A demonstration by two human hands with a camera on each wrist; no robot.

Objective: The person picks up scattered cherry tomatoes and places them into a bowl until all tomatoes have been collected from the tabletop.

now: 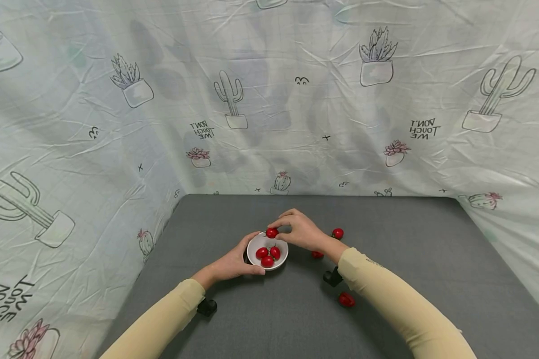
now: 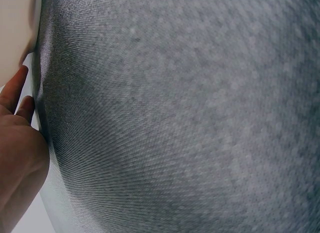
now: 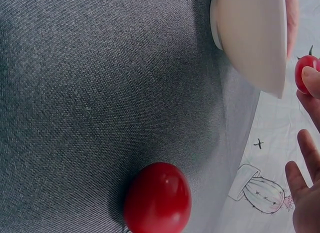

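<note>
A white bowl [image 1: 250, 257] stands on the grey table, holding three cherry tomatoes [image 1: 267, 262]. My left hand [image 1: 232, 262] grips the bowl from its left side, thumb at the near rim and fingers at the far left. In the left wrist view, fingertips [image 2: 20, 83] touch the bowl's pale outer wall [image 2: 17, 28]. Over the bowl's far right rim, my right hand [image 1: 300, 230] pinches another cherry tomato [image 1: 271, 233] between thumb and fingers. The right wrist view has this tomato [image 3: 303, 75] above the rim, its green stem showing, with the other fingers spread.
To the right on the table [image 1: 269, 319] lie a cherry tomato [image 1: 338, 233] at the back, one [image 1: 317, 254] partly under the right wrist, and one [image 1: 347, 299] beside the right forearm. A cactus-print cloth [image 1: 269, 99] hangs behind and at the left.
</note>
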